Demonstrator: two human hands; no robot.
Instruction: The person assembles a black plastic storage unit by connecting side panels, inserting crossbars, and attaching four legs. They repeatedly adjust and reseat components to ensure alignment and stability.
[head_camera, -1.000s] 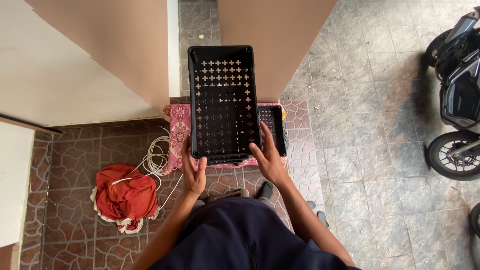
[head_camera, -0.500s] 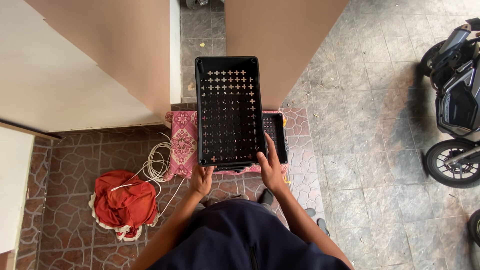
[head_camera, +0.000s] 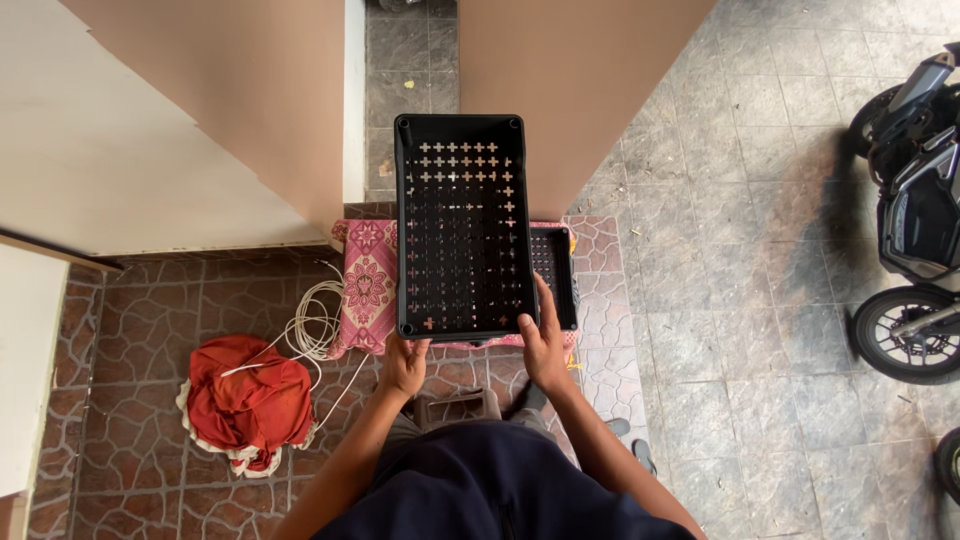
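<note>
crate: black perforated crate (head_camera: 462, 225) held up level before the chest, above a pink patterned mat (head_camera: 367, 280)
left hand: left hand (head_camera: 405, 365) clamped on its near left corner
right hand: right hand (head_camera: 545, 345) clamped on its near right corner
risk: held only at the near edge, the far end could dip and slip
hidden: second black crate (head_camera: 556, 275) mostly covered; motorcycle (head_camera: 915, 220) cut off

Single head view; looks steeply down, close above the floor (head_camera: 780, 260).
</note>
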